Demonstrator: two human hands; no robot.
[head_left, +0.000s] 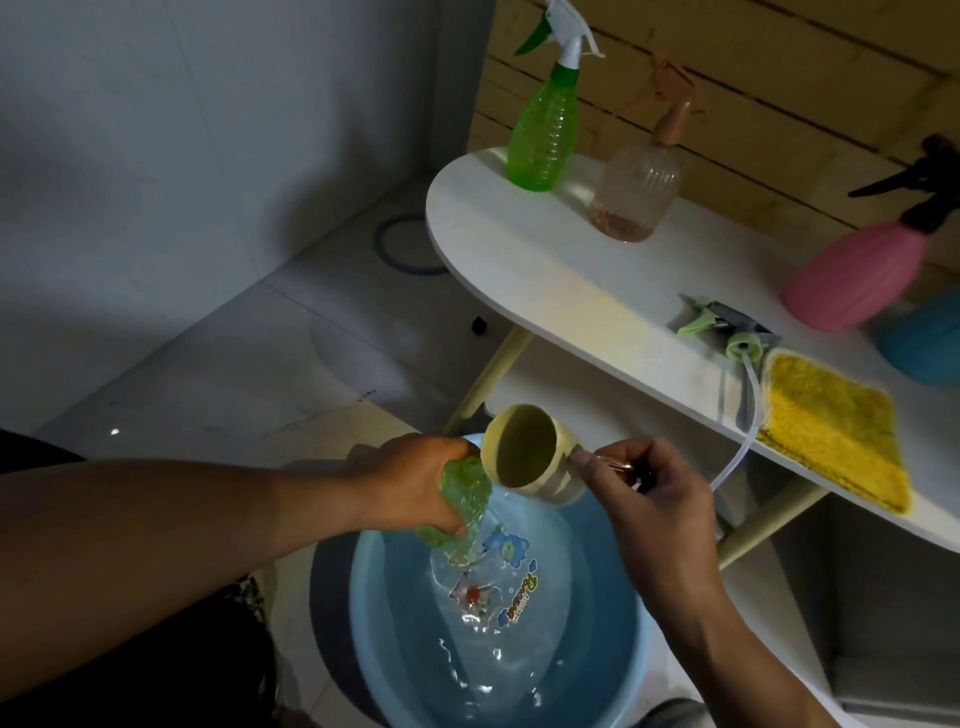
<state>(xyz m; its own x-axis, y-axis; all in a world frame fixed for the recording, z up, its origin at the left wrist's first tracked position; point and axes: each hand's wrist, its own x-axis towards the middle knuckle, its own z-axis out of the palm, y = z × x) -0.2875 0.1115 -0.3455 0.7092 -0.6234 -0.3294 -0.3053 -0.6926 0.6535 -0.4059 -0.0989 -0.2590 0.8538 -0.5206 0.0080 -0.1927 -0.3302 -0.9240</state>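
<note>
Left hand (415, 483) wraps its fingers tight round a green plastic bottle (462, 499) above the water-filled blue basin (379, 623), while just right a tipped beige cup (524, 452), rim beside the bottle, is pinched by its handle in the right hand (654, 499).

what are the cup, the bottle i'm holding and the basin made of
Cup: looks like matte beige plastic, opaque, with a dull, even surface and a thin rim. Bottle: translucent green plastic, ribbed, and light passes through it. Basin: probably smooth pale blue plastic, with a glossy, evenly coloured wall.
</note>
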